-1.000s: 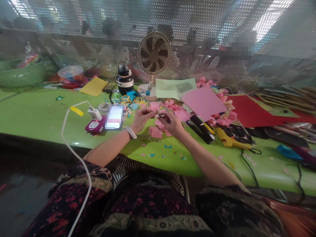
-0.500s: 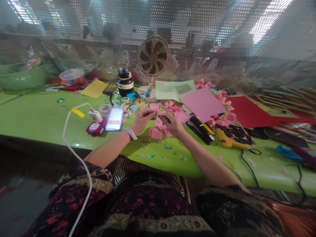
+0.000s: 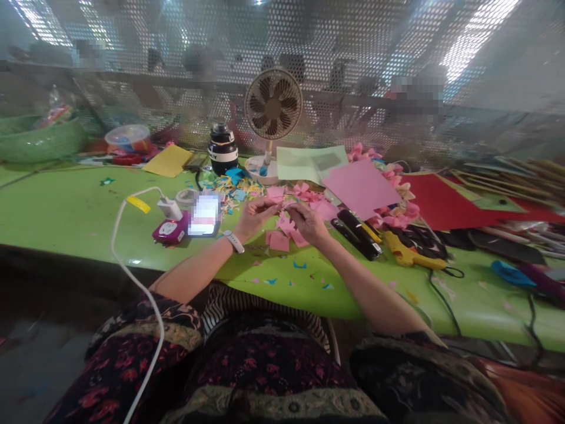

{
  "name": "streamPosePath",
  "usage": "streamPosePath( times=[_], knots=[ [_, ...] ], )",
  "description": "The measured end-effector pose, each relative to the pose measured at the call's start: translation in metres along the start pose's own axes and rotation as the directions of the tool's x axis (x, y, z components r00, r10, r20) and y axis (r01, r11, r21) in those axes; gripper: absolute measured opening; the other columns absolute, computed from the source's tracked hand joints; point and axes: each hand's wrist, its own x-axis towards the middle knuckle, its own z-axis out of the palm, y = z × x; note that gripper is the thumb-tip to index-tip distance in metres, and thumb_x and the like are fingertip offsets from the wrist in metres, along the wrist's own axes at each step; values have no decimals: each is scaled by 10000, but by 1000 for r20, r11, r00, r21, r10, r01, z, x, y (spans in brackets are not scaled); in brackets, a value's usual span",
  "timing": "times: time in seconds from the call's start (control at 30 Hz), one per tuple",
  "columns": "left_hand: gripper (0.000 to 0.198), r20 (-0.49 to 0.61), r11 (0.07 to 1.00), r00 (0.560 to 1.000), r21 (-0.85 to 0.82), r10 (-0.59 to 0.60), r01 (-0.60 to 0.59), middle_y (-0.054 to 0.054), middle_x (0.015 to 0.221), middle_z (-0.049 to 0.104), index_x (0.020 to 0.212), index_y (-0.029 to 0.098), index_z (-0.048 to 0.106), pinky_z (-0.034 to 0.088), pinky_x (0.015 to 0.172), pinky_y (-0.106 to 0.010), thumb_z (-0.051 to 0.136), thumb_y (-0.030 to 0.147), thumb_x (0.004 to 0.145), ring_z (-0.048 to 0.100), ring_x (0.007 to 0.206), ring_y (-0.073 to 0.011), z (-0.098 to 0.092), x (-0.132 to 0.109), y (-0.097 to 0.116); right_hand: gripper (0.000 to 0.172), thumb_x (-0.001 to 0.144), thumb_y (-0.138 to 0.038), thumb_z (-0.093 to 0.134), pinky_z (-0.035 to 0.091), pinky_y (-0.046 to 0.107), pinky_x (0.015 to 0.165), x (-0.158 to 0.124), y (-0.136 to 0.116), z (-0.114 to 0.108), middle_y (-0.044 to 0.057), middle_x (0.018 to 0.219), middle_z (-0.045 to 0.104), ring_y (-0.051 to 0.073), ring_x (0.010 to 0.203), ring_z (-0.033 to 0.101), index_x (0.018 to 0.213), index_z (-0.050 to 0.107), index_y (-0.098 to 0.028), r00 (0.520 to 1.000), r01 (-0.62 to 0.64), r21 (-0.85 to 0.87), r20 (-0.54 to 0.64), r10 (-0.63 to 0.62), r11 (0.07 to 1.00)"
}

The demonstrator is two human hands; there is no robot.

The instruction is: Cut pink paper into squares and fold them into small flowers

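Observation:
My left hand (image 3: 256, 218) is pinched closed over the middle of the table, with a white band on its wrist. Opposite it, my right hand (image 3: 308, 222) is also in a pinch, and the fingertips of both almost meet. A small piece of pink paper (image 3: 283, 206) appears to sit between them, mostly hidden by the fingers. Beneath and around my hands lie cut pink paper pieces (image 3: 279, 240) and folded pink paper shapes (image 3: 304, 191). A larger pink sheet (image 3: 362, 188) lies beyond my right hand, near a black stapler (image 3: 356, 234).
Left of my hands are a phone (image 3: 204, 215) and a purple power adapter (image 3: 169, 230) with a white cable. A small fan (image 3: 273, 106) and a black bottle (image 3: 223, 150) stand behind. To the right lie a yellow glue gun (image 3: 410, 253) and red paper (image 3: 441, 203).
My fingertips have come slightly closer together, still pinched at the same spot. The camera view has shifted slightly; the things on the table have not moved.

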Motion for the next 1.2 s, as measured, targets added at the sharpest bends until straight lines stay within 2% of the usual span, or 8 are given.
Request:
streamPosePath(
  times=[0.27,0.4,0.47,0.67,0.9,1.07,1.2],
  knots=[
    [386,-8,997,998,-57,-62,61,-31,781,757,772,214,803,595,721,-327,932,549,629,667,682,-135,1,0,-1,469,1029,-630,432,536,326,679,0,-1,0,53,818,660,191,731,635,978,674,-231,999,0,29,47,-2,1000],
    [375,-49,998,997,-28,-56,55,-14,713,733,712,211,778,573,681,-304,934,542,630,645,646,-122,0,0,-1,387,990,-597,554,553,346,748,-2,-1,3,72,932,705,212,834,672,1052,674,-234,1000,4,13,10,-4,1000],
    [362,-46,998,998,-26,-51,50,-14,720,736,724,213,781,577,694,-311,935,528,634,648,652,-124,0,0,-1,384,997,-591,545,559,353,749,-2,-1,3,72,919,698,218,842,672,1045,682,-236,1000,14,14,-8,-14,1000],
    [331,-33,998,998,-46,-54,53,-34,768,754,761,194,783,599,740,-338,943,462,649,681,692,-139,-1,0,-2,490,1041,-639,414,547,332,656,-1,0,1,54,802,660,194,710,634,972,680,-233,1000,-2,30,25,1,1000],
    [399,-9,997,999,-57,-53,52,-26,749,767,763,198,805,600,671,-289,940,543,615,685,652,-123,0,1,-5,568,1010,-722,396,513,309,603,0,-3,1,44,748,641,175,639,603,915,644,-220,998,-14,76,54,10,997],
    [360,-76,998,996,-54,-42,38,-17,715,753,737,195,792,586,654,-278,943,503,629,673,627,-117,-2,3,-7,581,1009,-733,370,491,303,578,0,-1,1,31,727,657,169,578,587,976,645,-222,993,-77,66,96,70,995],
    [338,-170,996,984,-78,-59,46,-4,687,730,738,183,771,571,665,-265,941,462,651,661,625,-107,-6,8,-6,550,1022,-696,376,471,301,609,0,3,-1,48,772,661,179,628,604,939,644,-224,992,-96,-30,75,98,995]
  ],
)
